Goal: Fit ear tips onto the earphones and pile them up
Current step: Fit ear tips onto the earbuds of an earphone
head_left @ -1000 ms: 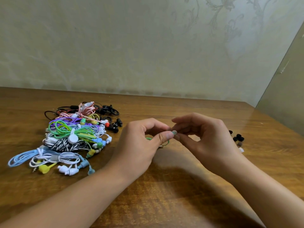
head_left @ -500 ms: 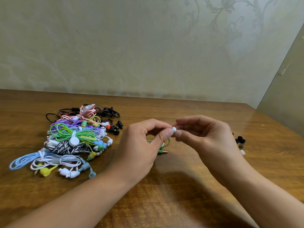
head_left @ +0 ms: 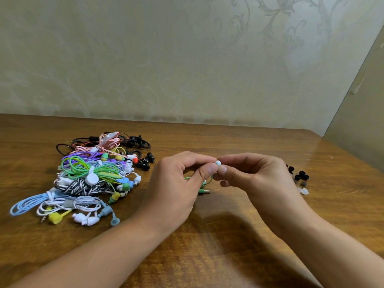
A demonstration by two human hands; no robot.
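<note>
My left hand (head_left: 178,183) pinches a green earphone between thumb and fingers above the table; its green cable (head_left: 200,183) hangs below, and the jack plug (head_left: 204,191) lies on the wood. My right hand (head_left: 253,175) pinches a white ear tip (head_left: 217,163) against the earphone's end, where both hands' fingertips meet. The earphone body is mostly hidden by my fingers. A pile of coiled earphones (head_left: 91,175) in many colours lies to the left.
Several loose black and clear ear tips (head_left: 300,178) lie on the wooden table (head_left: 207,235) behind my right hand. A patterned wall runs along the table's back edge, and the table's right edge slants near the ear tips.
The metal nozzle seen between my fingertips a second ago is now covered by the white ear tip. Both hands stay together in about the same place.
</note>
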